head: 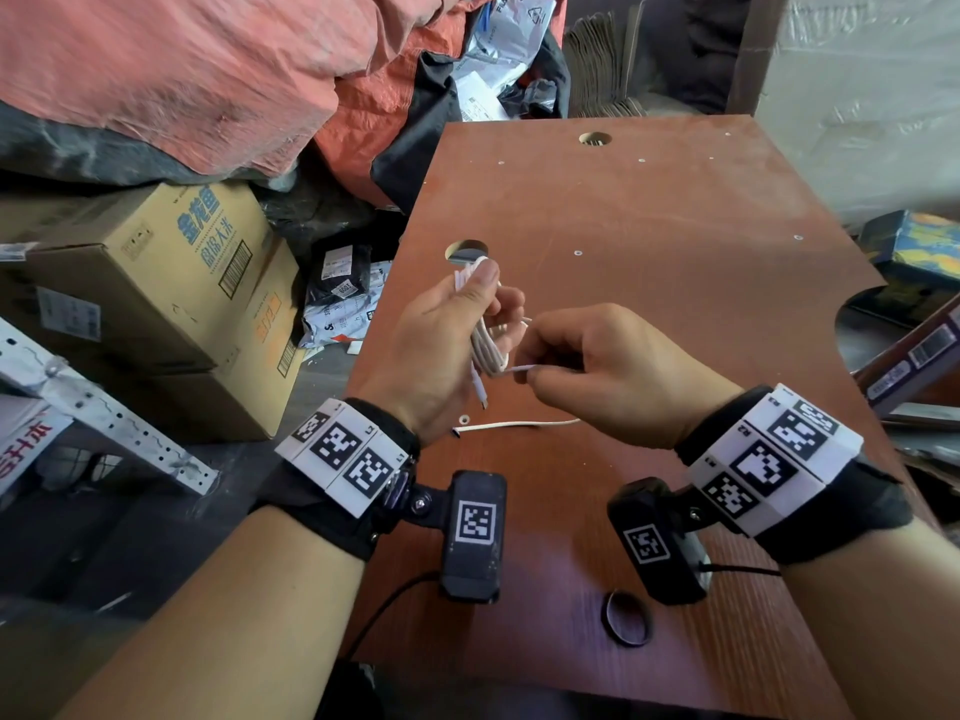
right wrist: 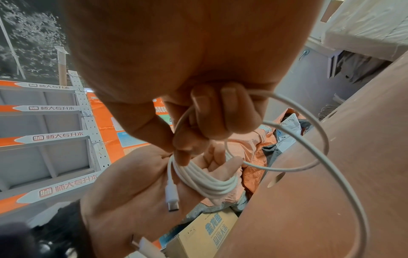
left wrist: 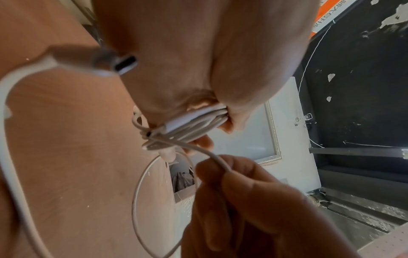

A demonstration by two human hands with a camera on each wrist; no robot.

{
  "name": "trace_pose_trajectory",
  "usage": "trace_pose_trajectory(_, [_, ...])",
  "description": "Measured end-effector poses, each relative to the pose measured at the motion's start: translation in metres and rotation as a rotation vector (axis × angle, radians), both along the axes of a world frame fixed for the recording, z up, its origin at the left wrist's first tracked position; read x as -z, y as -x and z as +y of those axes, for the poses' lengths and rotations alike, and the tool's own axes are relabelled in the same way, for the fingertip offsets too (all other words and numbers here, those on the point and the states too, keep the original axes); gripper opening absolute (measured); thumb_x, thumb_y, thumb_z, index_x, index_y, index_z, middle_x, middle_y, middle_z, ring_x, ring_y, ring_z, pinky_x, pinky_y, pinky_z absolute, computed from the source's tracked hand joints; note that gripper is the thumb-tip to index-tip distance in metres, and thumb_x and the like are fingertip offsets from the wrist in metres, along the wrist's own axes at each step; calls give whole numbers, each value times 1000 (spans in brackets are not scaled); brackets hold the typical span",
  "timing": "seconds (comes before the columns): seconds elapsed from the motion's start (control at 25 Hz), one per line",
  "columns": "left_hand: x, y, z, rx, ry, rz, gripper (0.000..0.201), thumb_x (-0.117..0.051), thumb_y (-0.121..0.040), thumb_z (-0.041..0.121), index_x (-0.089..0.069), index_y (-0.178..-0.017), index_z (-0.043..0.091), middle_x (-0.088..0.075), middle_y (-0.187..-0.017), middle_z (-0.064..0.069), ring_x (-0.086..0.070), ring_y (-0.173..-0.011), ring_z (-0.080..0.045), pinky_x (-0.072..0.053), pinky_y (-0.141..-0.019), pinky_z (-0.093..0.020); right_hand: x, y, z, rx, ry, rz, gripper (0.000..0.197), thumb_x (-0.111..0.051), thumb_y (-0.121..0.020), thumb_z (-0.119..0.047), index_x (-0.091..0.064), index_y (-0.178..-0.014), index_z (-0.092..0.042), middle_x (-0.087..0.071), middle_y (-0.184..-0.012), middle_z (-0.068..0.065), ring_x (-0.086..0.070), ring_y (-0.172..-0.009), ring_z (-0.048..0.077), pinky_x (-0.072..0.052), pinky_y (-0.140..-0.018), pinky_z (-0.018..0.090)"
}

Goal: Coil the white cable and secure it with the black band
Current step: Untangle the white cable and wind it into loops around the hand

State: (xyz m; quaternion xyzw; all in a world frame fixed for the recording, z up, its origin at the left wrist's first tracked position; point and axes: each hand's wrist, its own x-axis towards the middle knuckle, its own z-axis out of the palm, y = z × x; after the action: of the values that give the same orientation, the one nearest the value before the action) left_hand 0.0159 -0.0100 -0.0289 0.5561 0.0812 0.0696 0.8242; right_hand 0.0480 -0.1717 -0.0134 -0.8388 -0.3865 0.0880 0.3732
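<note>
Nearest of all, down at the near edge of the reddish-brown board (head: 675, 241), lies the black band (head: 626, 618), a small ring flat on the wood, well apart from both hands and touched by neither. Just past it come the two wrists with their camera mounts, and then the action itself: the white cable (head: 485, 350) is up off the board, gathered into a bundle of several loops. Left hand (head: 447, 345) has it, thumb pressed over the far end of the bundle and fingers curled round the strands, one plug (right wrist: 171, 195) dangling free below the palm in the right wrist view. Right hand (head: 597, 366), just beside it, pinches the loose run of cable between thumb and fingertips, the remaining fingers tucked in around the strand. From that pinch a slack tail drops to the board and trails leftward across the wood beneath the hands, ending in the second plug (head: 456, 433) near the left edge. Farther out on the board sits a round cut-out hole (head: 467, 250), right behind the left thumb, and another hole (head: 595, 138) near the far edge. Off to the left stand stacked cardboard boxes (head: 171, 283), and beyond them a heap of orange sacking (head: 208, 70).
</note>
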Motion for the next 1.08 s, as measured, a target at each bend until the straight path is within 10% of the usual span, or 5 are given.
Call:
trace_pose_trajectory(0.28, [5, 1, -1, 46, -256, -44, 36, -47, -104, 30, -55, -72, 15, -59, -70, -1, -54, -63, -18, -46, -62, -35, 4, -3, 2, 21, -117, -60, 13, -62, -88, -16, -61, -75, -16, -67, -71, 3, -65, -72, 21, -50, -61, 38])
trace_pose_trajectory(0.68, [7, 0, -1, 144, -325, -52, 40, -49, -102, 36, -53, -69, 14, -45, -52, -4, -43, -46, -20, -42, -51, -34, 4, -9, 4, 212, -253, -164, 30, -81, -78, -32, -57, -69, -16, -58, -58, -6, -49, -52, 7, -39, -52, 23])
trace_pose_trajectory(1.08, [-5, 1, 1, 135, -277, 55, 49, -52, -96, 50, -39, -61, 19, -24, -54, 0, -18, -44, -13, -17, -42, -23, 2, -11, 0, 228, -297, -242, 3, -67, -91, -21, -67, -93, -21, -59, -69, -16, -53, -59, 7, -40, -57, 18])
